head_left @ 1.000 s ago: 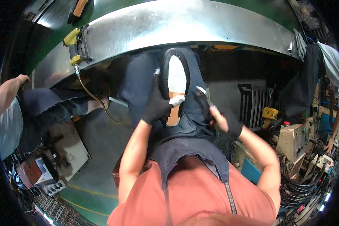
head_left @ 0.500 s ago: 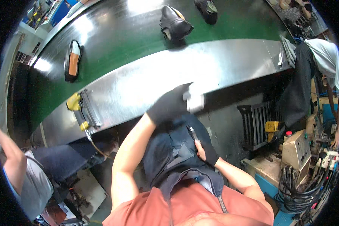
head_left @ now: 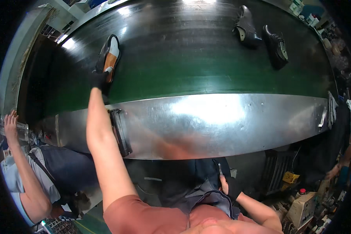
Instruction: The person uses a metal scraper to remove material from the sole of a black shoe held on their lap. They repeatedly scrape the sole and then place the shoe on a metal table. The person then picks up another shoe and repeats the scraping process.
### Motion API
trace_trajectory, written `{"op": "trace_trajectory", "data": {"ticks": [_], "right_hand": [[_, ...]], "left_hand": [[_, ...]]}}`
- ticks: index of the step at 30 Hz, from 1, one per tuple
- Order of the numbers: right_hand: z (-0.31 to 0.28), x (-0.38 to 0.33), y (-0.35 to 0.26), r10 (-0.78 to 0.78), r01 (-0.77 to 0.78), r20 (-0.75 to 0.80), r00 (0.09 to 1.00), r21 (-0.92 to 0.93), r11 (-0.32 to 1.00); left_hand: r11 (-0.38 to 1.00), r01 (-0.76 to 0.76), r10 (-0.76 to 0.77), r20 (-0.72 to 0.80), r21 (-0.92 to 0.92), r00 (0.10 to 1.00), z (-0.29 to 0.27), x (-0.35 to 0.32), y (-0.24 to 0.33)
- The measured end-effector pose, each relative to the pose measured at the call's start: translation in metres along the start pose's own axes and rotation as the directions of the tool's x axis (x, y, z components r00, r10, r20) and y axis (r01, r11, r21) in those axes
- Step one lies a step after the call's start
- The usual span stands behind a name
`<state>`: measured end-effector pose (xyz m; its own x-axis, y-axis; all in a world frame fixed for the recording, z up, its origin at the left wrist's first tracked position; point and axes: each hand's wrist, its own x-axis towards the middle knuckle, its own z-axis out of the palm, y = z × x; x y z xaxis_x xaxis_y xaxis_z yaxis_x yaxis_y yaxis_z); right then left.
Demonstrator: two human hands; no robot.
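My left hand (head_left: 100, 80), in a dark glove with bare fingertips, reaches far across the metal ledge. Its fingers are closed round the near end of a black shoe (head_left: 101, 58), which lies on the green belt with a tan and white face showing. Low in front of my body, my right hand (head_left: 231, 188), also in a dark glove, is closed on a slim tool (head_left: 220, 169) with a shiny tip; most of it is hidden by the fingers. Two more black shoes, one laced (head_left: 276, 46) and one beside it (head_left: 246, 29), rest on the belt at the far right.
A curved metal ledge (head_left: 206, 132) runs between me and the green belt (head_left: 175, 76). On the ledge, a black-framed tool (head_left: 121, 132) lies beside my left forearm. Another person's hand (head_left: 11, 123) is at the left. A control box with a red button (head_left: 302, 192) stands low right.
My left hand has gone from over the ledge, where it held something white and blurred, out to the shoe. My right hand still holds the slim tool. The view has shifted.
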<state>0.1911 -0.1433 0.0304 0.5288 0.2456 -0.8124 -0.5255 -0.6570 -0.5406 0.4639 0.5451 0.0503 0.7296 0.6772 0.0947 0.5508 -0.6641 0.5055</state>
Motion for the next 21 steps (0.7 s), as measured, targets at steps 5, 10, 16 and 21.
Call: {"op": "trace_trajectory", "data": {"ticks": [5,10,16,21], "right_hand": [[0.009,-0.007,0.008,-0.094,0.097,-0.052,0.994,0.066,0.993],[0.014,-0.019,0.023,-0.154,0.170,-0.142,0.978,0.105,0.980],[0.028,-0.069,0.050,-0.059,0.108,-0.178,0.982,0.278,0.955],[0.042,-0.106,0.079,-0.130,0.200,-0.193,0.973,0.411,0.890]], "left_hand": [[0.994,0.089,-0.081,-0.139,0.056,0.987,0.025,-0.062,0.042],[0.277,0.571,-0.171,0.546,-0.773,0.820,-0.063,-0.210,0.142],[0.300,0.249,0.272,0.333,-0.921,0.903,-0.111,-0.364,0.056],[0.520,-0.038,0.579,0.320,-0.853,0.750,-0.093,-0.516,0.112]]}}
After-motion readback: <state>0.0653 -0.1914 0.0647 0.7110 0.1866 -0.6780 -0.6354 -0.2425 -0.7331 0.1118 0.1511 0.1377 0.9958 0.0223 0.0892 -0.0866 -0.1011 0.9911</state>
